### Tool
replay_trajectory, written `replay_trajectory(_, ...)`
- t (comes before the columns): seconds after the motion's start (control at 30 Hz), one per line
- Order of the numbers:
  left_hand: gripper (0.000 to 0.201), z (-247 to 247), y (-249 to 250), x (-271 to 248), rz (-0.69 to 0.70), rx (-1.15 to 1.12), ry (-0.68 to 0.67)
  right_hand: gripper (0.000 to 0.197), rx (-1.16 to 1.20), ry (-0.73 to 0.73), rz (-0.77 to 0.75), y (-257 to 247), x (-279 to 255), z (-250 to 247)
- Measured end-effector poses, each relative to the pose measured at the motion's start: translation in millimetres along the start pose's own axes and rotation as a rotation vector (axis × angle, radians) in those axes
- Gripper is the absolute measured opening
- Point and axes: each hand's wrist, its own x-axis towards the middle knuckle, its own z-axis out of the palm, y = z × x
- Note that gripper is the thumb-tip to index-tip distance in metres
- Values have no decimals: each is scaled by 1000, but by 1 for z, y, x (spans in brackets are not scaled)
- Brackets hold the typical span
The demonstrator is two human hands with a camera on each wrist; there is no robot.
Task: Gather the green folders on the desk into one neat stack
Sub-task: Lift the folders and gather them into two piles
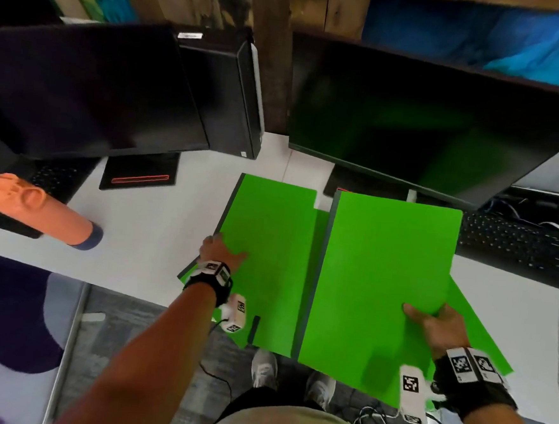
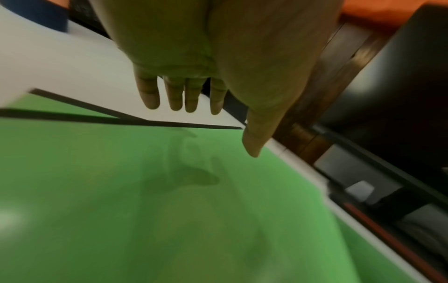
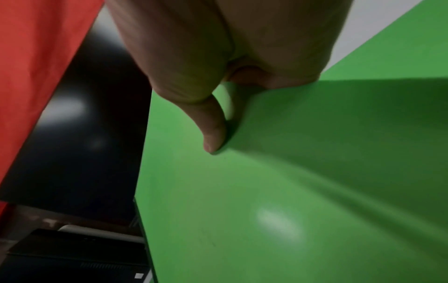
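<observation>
On white desk (image 1: 158, 216) | green folders (image 1: 268, 260) | black monitors (image 1: 426, 122) behind

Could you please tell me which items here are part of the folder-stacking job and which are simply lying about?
Part of the job:
- lifted folder, pinched by right hand
- left folder, under left hand
- folder underneath

Lying about:
- orange bottle
- monitors
- keyboard

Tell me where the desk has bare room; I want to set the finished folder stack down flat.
Bare white desk lies between the orange bottle and the left folder. A narrow strip lies behind the folders, before the monitors. The right is crowded: keyboard, cables.
</observation>
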Motion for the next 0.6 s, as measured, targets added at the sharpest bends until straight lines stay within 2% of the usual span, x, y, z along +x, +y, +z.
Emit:
replay_trajectory(0.03,101,1,-10,7,-11,68,-28,24,-27,-9,33,2,1,5)
replay_trajectory(0.13,113,13,-27,11,-6,169,-87,39,-92,-28,99,17,9,21)
replay_trajectory(0.27,126,22,-30,6,-31,267,-41,47,-163,-70,158,26,10,41)
replay_trajectory(0.37,127,22,-30,7,-88,284,-39,57,-196,-94,204,30,9,56)
replay_trajectory(0.47,122,21,-30,5,-159,198,-89,80,-256,-122,244,33,9,66)
replay_trajectory(0.6,110,20,-37,3,-184,-87,-159,94,-268,-135,273,34,11,69)
